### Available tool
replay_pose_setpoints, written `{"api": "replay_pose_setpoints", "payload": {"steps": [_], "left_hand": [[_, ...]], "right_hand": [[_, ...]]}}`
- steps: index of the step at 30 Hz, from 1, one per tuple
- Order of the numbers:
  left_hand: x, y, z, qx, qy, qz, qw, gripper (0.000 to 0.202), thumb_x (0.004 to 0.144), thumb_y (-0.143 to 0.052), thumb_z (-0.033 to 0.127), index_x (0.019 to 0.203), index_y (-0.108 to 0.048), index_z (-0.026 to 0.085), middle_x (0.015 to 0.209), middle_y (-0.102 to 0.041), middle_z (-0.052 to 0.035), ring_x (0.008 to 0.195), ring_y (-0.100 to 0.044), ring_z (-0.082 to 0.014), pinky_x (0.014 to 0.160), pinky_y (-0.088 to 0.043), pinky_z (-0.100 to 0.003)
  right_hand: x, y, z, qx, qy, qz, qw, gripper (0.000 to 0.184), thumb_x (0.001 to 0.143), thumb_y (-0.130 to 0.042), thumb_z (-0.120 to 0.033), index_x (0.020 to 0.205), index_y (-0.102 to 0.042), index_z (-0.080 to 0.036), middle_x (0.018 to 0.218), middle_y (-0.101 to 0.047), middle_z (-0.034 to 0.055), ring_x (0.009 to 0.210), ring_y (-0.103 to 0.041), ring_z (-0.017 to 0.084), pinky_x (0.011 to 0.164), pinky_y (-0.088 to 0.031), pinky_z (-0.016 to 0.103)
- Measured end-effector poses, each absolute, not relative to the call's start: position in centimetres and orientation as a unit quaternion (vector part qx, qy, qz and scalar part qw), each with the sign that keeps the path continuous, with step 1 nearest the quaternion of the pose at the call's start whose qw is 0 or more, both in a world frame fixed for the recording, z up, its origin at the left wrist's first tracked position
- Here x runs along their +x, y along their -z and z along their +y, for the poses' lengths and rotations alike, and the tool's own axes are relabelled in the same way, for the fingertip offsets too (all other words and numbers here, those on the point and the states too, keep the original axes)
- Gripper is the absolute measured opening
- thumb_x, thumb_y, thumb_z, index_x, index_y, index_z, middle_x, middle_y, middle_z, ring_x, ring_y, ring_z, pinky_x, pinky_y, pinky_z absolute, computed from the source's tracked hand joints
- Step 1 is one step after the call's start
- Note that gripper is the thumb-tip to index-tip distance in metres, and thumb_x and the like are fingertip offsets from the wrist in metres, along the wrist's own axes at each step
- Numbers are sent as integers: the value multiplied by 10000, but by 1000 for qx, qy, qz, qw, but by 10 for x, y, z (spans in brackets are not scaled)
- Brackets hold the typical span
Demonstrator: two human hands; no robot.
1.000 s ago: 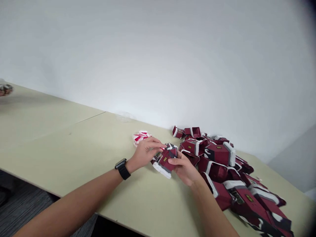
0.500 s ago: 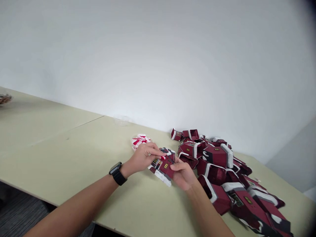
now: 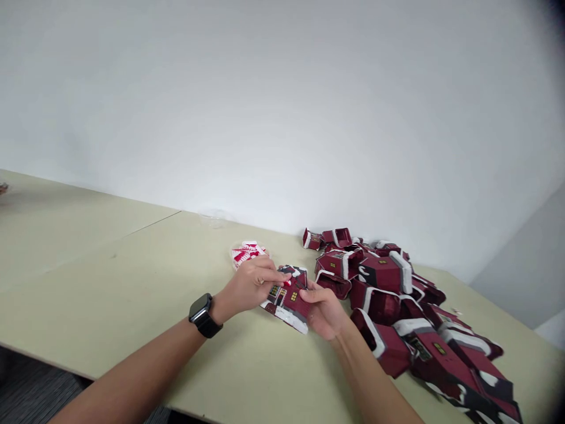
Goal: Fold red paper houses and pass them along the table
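Both hands hold a flattened dark red cardboard house (image 3: 289, 301) with white snow edging and small yellow windows, low over the table. My left hand (image 3: 251, 287) pinches its upper left side, with fingertips on the printed front. My right hand (image 3: 323, 310) grips its right edge, and the fingers hide that side. Just behind my left hand lies a red and white printed paper piece (image 3: 247, 254). A heap of folded red cardboard houses (image 3: 382, 288) sits close to my right hand.
The heap spreads towards the table's right end and front edge. The pale beige table (image 3: 88, 253) has a seam running across it and meets a white wall at the back. A faint transparent plastic item (image 3: 212, 218) lies near the wall. My left wrist wears a black watch (image 3: 203, 315).
The view has tilted and shifted, so the table sits lower in the frame. The house has turned slightly between my hands, and my left fingers have moved further onto its face.
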State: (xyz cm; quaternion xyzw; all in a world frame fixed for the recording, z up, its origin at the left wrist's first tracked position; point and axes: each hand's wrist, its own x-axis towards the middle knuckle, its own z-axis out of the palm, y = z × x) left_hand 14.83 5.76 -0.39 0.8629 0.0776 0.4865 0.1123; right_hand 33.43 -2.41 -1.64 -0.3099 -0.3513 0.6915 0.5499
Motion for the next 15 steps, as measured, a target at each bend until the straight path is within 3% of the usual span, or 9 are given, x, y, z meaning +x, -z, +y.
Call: {"api": "replay_pose_setpoints", "payload": {"steps": [6, 10, 15], "left_hand": [[146, 0, 57, 878, -463, 76, 101, 298, 944, -541, 86, 992, -802, 224, 765, -701, -35, 708, -595, -137, 650, -463, -248], [144, -1, 57, 901, -407, 81, 126, 266, 985, -548, 177, 980, -808, 234, 808, -696, -48, 769, -598, -147, 701, -461, -267], [151, 7, 60, 839, -422, 134, 317, 135, 914, -682, 270, 923, -817, 254, 791, -687, -36, 749, -606, -155, 696, -479, -279]], "right_hand": [[335, 15, -24, -326, -683, -346, 555, 432, 628, -840, -251, 1034, -710, -178, 939, -771, 41, 806, -700, 199, 718, -514, 308], [336, 19, -22, -339, -671, -343, 563, 431, 644, -823, -243, 1051, -695, -181, 967, -775, 57, 833, -712, 222, 778, -533, 345], [340, 18, -22, -330, -662, -341, 580, 442, 634, -783, -211, 1063, -683, -189, 931, -779, 60, 806, -727, 248, 790, -555, 391]]}}
